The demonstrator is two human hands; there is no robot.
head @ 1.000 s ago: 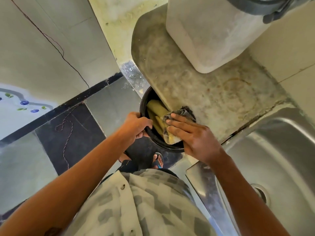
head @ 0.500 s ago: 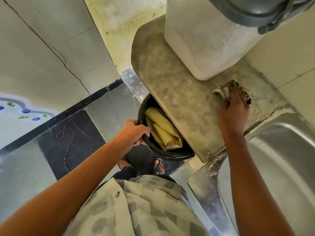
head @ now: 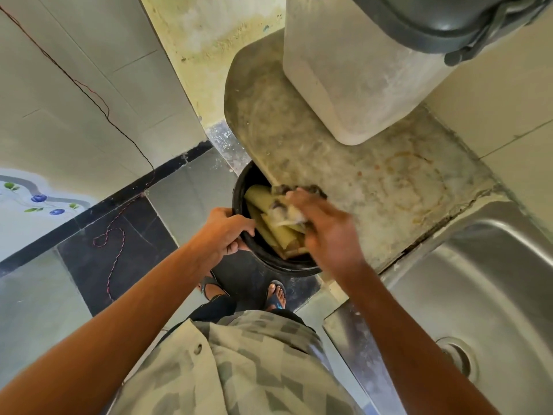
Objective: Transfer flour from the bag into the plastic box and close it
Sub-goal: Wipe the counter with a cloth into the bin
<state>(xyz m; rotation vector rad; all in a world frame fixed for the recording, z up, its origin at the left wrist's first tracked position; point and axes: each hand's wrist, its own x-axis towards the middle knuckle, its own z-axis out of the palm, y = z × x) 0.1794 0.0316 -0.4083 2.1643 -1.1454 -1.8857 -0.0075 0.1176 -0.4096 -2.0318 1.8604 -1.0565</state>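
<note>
While the plastic box stands at the back of the counter with its dark lid already on and what looks like a clasp hanging at the lid's side, the action is all down at the counter's front edge. Whether that clasp is latched I can't tell from where I'm standing.

Just off the edge nearest the floor tiles, a black bin is tucked up against the counter. The left hand grips its rim, fingers curled over the lip, holding it steady. Inside lies folded tan paper, which I'd judge to be the emptied flour bag, though no print shows to confirm it.

Right at that same edge, the right hand is blurred with speed. It holds a rag, bunched and pale with dust, over the bin's mouth. How tight that grip is the blur hides, but the cloth is clearly in the hand.

So here's my read: the flour looks to be in the box, with the walls frosted white. The bag is discarded and the lid is seated. This is clean-up, sweeping spilled flour off the counter into the bin. A faint powdery haze shows on the stone toward the steel sink, so another wipe may be wanted, plus a check of that clasp.
</note>
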